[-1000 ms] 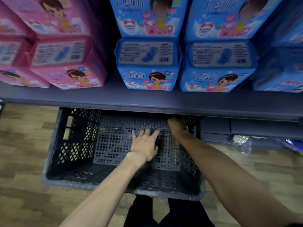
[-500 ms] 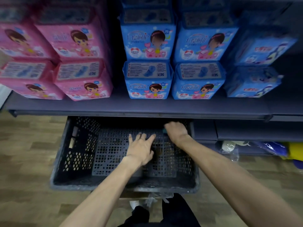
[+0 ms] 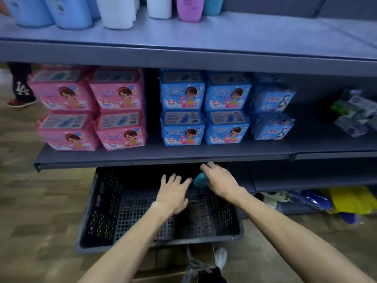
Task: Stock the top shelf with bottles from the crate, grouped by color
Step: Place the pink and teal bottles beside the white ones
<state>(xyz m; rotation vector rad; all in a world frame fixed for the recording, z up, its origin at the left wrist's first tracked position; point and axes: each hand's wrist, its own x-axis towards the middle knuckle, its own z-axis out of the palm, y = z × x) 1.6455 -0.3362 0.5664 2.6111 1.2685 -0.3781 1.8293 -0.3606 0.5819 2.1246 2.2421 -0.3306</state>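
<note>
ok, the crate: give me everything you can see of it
The crate is dark grey, plastic by the look, rectangular and open-topped, with perforated lattice walls and floor and a solid rim. It sits on the wood-look floor, its far end tucked under the lower shelf. What shows of the inside looks nearly empty. The left hand reaches in, fingers spread; whether it touches the crate is unclear. The right hand holds a teal bottle above the far end.

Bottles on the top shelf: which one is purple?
The purple bottle, standing between a white bottle on its left and a teal bottle on its right. The bottles further left are light blue or white.
</note>
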